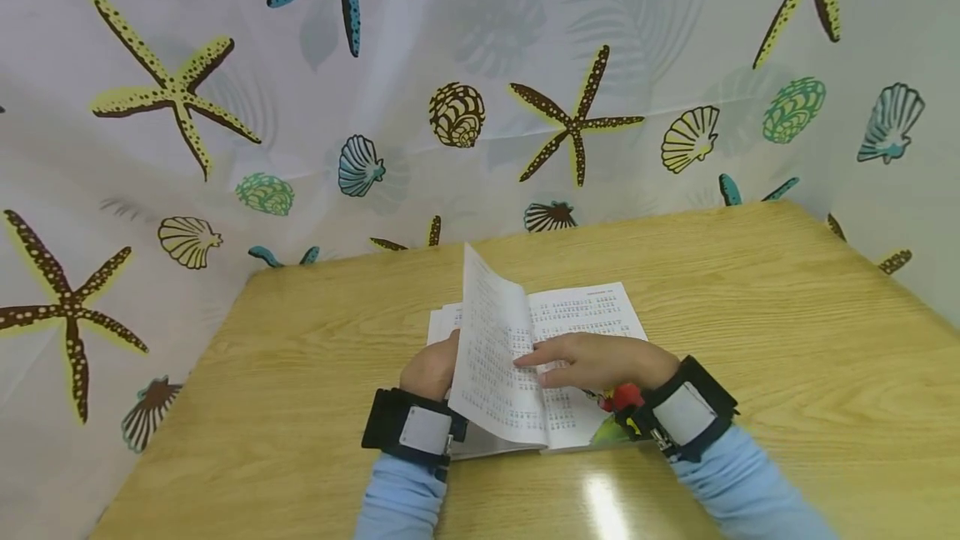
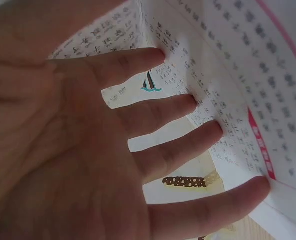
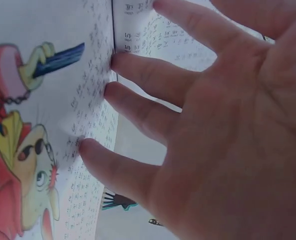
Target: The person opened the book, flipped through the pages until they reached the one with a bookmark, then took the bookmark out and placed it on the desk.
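An open book with printed text lies on the table, one page standing raised near its middle. My left hand is partly hidden behind that page. In the left wrist view its fingers are spread, with the fingertips against the printed paper. Over the right-hand page, my right hand reaches toward the book's spine. Its extended fingers touch the paper near the fold in the right wrist view. A cartoon animal in red clothes is printed on the page beside them.
The book rests on a light wooden table. Behind it hangs a white cloth patterned with starfish and shells. A black band with a pale plate circles the left wrist, and a similar band is on the right.
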Demonstrator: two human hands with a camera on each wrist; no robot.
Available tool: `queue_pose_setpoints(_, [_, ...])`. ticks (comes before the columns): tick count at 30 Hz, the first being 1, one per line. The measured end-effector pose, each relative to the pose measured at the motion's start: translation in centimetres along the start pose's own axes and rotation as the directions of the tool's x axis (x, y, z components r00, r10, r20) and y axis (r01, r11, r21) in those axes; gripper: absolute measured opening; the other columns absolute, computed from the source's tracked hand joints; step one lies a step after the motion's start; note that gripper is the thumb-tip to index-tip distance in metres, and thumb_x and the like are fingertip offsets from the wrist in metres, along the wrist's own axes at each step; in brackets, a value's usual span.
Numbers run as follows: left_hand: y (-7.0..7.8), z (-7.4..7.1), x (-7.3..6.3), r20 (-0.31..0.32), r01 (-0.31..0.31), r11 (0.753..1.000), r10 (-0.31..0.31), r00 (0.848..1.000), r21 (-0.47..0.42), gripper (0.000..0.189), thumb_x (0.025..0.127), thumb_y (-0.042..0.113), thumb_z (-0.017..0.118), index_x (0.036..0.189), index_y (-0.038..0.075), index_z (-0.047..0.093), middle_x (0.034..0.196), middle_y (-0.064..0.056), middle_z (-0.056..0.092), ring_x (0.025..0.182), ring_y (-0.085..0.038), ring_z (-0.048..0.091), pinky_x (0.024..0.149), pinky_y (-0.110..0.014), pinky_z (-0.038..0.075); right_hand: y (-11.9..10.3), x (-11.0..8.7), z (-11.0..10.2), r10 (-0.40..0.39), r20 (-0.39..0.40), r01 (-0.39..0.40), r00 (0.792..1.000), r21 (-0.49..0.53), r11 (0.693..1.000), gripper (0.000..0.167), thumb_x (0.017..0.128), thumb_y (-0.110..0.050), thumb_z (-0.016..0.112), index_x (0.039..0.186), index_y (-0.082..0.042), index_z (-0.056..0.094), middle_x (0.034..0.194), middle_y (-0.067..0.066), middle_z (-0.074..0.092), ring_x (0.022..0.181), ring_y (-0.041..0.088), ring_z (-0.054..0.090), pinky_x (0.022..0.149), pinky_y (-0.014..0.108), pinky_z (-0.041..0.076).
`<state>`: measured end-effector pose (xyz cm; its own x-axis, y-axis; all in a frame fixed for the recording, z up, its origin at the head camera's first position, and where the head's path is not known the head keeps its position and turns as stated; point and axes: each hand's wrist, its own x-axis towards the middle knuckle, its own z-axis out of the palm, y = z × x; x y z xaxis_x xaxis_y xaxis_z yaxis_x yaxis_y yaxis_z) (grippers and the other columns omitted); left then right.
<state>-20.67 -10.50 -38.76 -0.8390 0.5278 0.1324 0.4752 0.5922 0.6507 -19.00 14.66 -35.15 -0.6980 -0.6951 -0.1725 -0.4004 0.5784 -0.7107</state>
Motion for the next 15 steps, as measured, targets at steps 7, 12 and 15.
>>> queue_pose_setpoints(7, [4.1, -1.2, 0.4, 0.081, 0.232, 0.971, -0.236, 0.968, 0.052, 0.009, 0.086, -0.005, 0.063, 0.092, -0.003, 0.058, 0.082, -0.007, 0.048, 0.068, -0.020, 0.051, 0.055, -0.023, 0.037, -0.1, 0.2, 0.4, 0.032, -0.026, -0.033, 0.999, -0.065, 0.997, 0.037, 0.101, -0.016, 0.059, 0.136, -0.008, 0.066, 0.151, 0.030, 0.042, 0.142, 0.044, 0.036, 0.113, 0.057, 0.034])
queue_pose_setpoints(12, [4.3, -1.1, 1.4, 0.178, 0.276, 0.961, -0.271, 0.946, -0.006, 0.011, 0.088, -0.011, 0.055, 0.081, -0.006, 0.062, 0.074, -0.007, 0.052, 0.066, -0.019, 0.051, 0.052, -0.022, 0.035, 0.1, 0.3, 0.7, 0.048, -0.032, -0.051, 0.998, -0.112, 0.992, 0.038, 0.100, -0.018, 0.059, 0.137, -0.013, 0.066, 0.155, 0.031, 0.034, 0.146, 0.050, 0.025, 0.114, 0.063, 0.029])
queue_pose_setpoints(15, [4.3, -1.1, 1.6, 0.197, 0.287, 0.958, -0.280, 0.940, -0.006, 0.012, 0.088, -0.013, 0.054, 0.084, -0.006, 0.062, 0.074, -0.007, 0.052, 0.068, -0.019, 0.052, 0.053, -0.022, 0.037, 0.0, 0.4, 0.8, 0.067, -0.031, -0.071, 0.997, -0.133, 0.989, 0.038, 0.100, -0.020, 0.059, 0.138, -0.015, 0.066, 0.156, 0.031, 0.033, 0.147, 0.051, 0.022, 0.114, 0.066, 0.025])
